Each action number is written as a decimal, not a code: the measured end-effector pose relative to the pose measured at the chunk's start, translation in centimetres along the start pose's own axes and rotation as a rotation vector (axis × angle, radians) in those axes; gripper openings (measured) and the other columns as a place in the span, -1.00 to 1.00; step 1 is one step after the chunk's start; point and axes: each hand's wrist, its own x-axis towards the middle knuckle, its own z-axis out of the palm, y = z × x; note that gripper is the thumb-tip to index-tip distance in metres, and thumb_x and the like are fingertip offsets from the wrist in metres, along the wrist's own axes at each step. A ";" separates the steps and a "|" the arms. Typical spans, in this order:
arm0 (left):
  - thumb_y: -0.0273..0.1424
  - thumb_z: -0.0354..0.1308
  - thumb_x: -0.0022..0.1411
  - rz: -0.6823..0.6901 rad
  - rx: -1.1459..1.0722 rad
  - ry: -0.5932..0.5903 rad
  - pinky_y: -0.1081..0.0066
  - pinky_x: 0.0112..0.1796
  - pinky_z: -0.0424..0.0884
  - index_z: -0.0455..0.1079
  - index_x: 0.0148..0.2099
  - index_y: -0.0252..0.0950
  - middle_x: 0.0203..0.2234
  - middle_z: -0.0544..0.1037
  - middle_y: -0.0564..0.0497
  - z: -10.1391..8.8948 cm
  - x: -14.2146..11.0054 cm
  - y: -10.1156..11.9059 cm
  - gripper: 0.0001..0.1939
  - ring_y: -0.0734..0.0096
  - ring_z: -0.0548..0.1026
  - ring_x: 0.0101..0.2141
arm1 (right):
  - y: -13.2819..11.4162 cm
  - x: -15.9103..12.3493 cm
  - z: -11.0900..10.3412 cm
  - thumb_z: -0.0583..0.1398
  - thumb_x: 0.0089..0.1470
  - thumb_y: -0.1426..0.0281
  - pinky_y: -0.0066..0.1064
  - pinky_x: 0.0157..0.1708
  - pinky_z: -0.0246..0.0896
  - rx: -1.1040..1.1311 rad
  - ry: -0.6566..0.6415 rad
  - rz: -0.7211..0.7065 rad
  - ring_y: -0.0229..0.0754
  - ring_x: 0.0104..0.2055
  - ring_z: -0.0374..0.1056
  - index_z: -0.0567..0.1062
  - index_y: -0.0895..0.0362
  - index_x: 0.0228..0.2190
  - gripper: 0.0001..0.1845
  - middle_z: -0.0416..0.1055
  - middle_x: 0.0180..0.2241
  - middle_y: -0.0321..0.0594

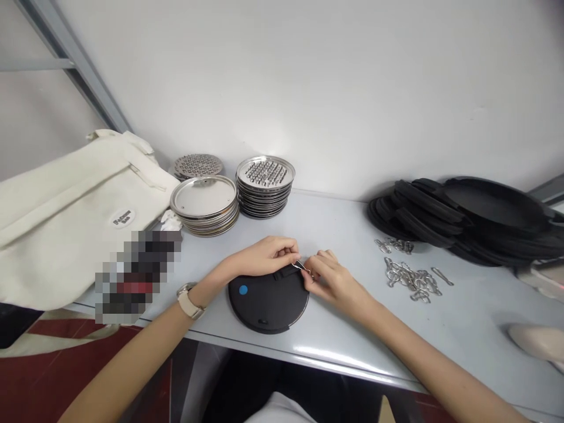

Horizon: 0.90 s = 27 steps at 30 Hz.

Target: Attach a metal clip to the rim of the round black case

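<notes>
A round black plastic disc (268, 305) with a blue dot lies near the table's front edge. Over its far right rim, a small bent wire clip (301, 266) spans the gap between my hands. My left hand (271, 257), a watch on its wrist, rests along the disc's far edge and is closed, with thumb and fingertip at the clip's left end. Closed as well, my right hand (330, 277) pinches the clip's other end beside the rim. My fingers partly hide the clip and that part of the disc.
Several loose wire clips (412, 279) lie to the right, before a pile of black discs (489, 223). Stacked metal grater plates (265, 185) and smooth metal plates (205, 202) stand at the back. A cream bag (83, 217) and a pixelated dark object (138, 276) occupy the left.
</notes>
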 end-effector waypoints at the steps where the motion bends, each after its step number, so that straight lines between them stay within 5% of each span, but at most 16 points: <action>1: -0.29 -0.07 0.33 0.008 0.019 0.013 0.52 -0.44 0.15 0.22 -0.36 -0.31 -0.54 0.26 0.14 0.1 0.0 0.0 -0.75 0.55 0.22 -0.49 | 0.1 0.0 0.2 0.01 0.23 0.43 -0.34 -0.32 0.14 -0.035 0.017 -0.017 -0.20 -0.41 0.16 0.23 0.10 -0.46 -0.80 0.24 -0.51 -0.27; 27: -0.42 -0.13 0.31 0.100 0.196 0.094 0.46 -0.34 0.19 0.11 -0.46 -0.28 -0.51 0.25 0.10 1.2 0.4 0.0 -0.75 0.47 0.25 -0.42 | -0.4 -0.4 0.9 -0.10 0.30 0.39 -0.32 -0.41 0.13 -0.242 -0.015 0.039 -0.13 -0.44 0.22 0.19 0.08 -0.47 -0.73 0.25 -0.53 -0.23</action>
